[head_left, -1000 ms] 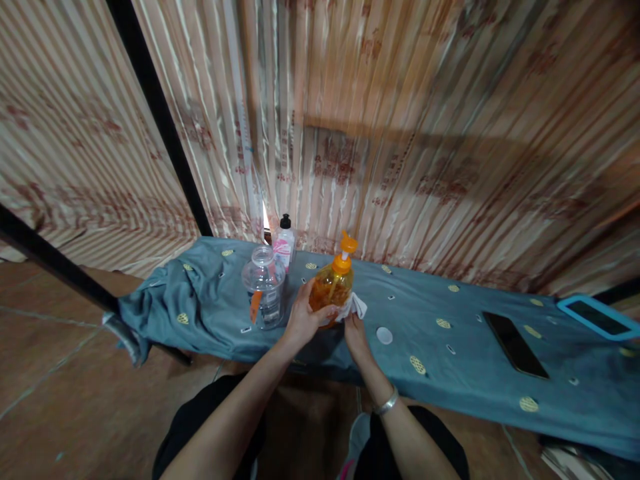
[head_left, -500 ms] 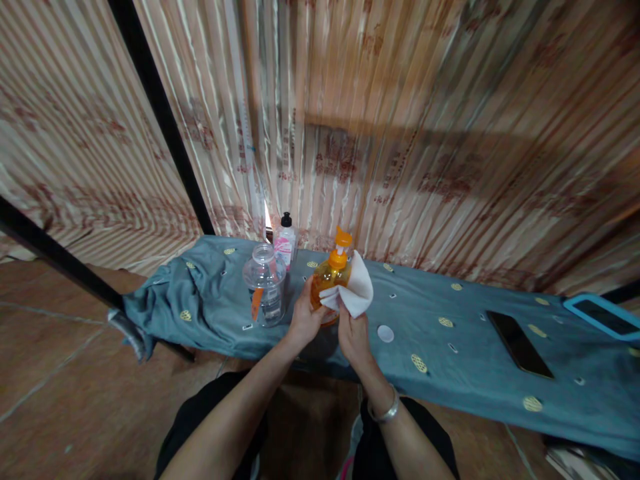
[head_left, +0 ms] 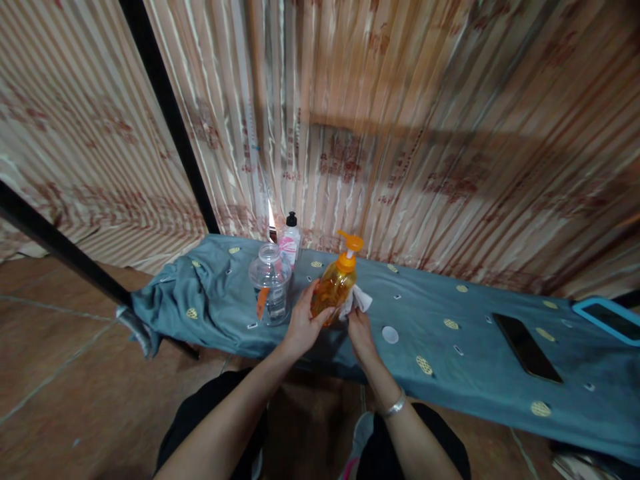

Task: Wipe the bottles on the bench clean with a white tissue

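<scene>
My left hand is wrapped round an orange pump bottle of amber liquid that stands tilted on a bench covered with blue-grey cloth. My right hand is closed on a white cloth and presses it against the bottle's right side. A silver bangle sits on my right wrist.
Left of the bottle stands a clear open jar, with a small white bottle with a black cap behind it. A white round lid lies to the right. A black phone and a blue-framed tablet lie further right. A striped curtain hangs behind.
My right hand had raised the white cloth up beside the pump half a second ago; now it has dropped lower against the bottle's side. The left hand keeps its hold.
</scene>
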The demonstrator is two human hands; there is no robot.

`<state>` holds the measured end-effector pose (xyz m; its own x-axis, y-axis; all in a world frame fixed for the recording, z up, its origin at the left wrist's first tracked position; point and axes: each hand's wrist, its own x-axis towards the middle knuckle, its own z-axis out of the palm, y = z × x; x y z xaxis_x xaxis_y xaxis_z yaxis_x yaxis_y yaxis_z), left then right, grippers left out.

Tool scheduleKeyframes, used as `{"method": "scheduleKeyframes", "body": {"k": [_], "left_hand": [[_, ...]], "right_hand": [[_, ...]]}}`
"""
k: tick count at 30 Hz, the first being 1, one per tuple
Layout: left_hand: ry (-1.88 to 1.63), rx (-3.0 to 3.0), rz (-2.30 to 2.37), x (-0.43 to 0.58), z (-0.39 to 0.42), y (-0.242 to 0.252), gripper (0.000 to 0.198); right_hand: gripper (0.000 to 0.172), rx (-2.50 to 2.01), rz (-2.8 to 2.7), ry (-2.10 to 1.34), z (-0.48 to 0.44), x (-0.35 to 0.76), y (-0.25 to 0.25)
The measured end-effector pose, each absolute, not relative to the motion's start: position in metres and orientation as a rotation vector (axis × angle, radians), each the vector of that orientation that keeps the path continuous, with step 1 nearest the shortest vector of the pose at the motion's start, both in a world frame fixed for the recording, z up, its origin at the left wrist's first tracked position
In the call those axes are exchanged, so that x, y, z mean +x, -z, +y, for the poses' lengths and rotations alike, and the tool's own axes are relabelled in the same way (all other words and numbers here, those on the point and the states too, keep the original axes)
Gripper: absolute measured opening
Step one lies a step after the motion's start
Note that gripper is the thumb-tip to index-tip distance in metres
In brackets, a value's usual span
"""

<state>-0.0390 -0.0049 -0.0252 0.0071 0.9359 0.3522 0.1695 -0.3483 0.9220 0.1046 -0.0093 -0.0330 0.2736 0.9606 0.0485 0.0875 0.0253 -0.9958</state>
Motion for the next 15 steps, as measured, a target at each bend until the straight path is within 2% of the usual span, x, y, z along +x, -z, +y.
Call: {"method": "scheduleKeyframes", "body": {"k": [3, 6, 10, 13, 15], "left_hand": [[-1.398, 1.615, 1.177, -0.039, -0.006, 0.024, 0.063], [-1.408, 1.605, 1.183, -0.038, -0.007, 0.025, 0.068], [-1.407, 1.513, 1.165, -0.036, -0.005, 0.029, 0.074], [-1.379, 1.432, 1.135, -0.033, -0.002, 0.029, 0.076], [-1.386, 1.4, 1.12, -0.028, 0.001, 0.027, 0.075]], "right_hand": [[0.061, -1.29, -1.11, -0.836, -0.022, 0.102, 0.0], [0.063, -1.327, -1.146, -0.807, -0.026, 0.098, -0.007], [0.067, -1.42, -1.369, -0.72, -0.018, 0.094, 0.024], [0.053, -1.478, -1.419, -0.696, -0.014, 0.097, 0.047], [0.052, -1.472, -1.445, -0.707, -0.015, 0.099, 0.055]]}}
